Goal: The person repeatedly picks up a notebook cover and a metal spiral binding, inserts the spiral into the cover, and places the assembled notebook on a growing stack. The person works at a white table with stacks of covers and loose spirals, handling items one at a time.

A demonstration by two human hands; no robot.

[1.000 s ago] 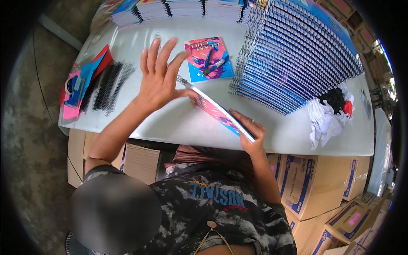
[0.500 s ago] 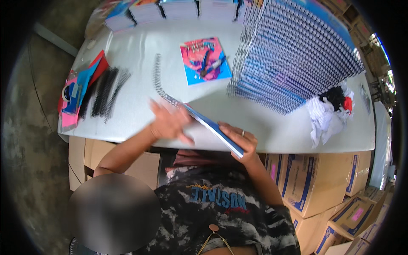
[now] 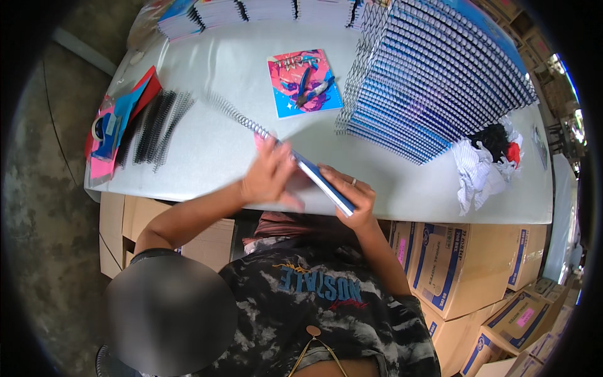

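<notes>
My right hand [image 3: 353, 196], a ring on one finger, is closed around the lower end of a thin blue-covered notebook [image 3: 326, 186] tilted above the table. From the notebook's far left end a dark spiral binding coil [image 3: 239, 118] sticks out, its free tip blurred. Over that end of the notebook is my left hand [image 3: 270, 173], fingers and thumb apart and slightly smeared by motion; whether it touches the coil I cannot tell. Farther off, pliers [image 3: 306, 94] with blue-and-dark handles lie on a pink and blue notebook [image 3: 286, 108].
A tall stack of spiral-bound notebooks [image 3: 427, 81] stands at right, beside crumpled cloths [image 3: 480, 166]. Loose black coils [image 3: 160, 129] lie at left near a blue tape dispenser [image 3: 107, 138]. More notebooks [image 3: 270, 11] line the far edge. Cardboard boxes [image 3: 468, 264] sit below the white table [image 3: 213, 163].
My left hand has shifted right and nearer along the notebook's edge. The coil's free end has swung left and blurred. My right hand keeps its hold, moving slightly left.
</notes>
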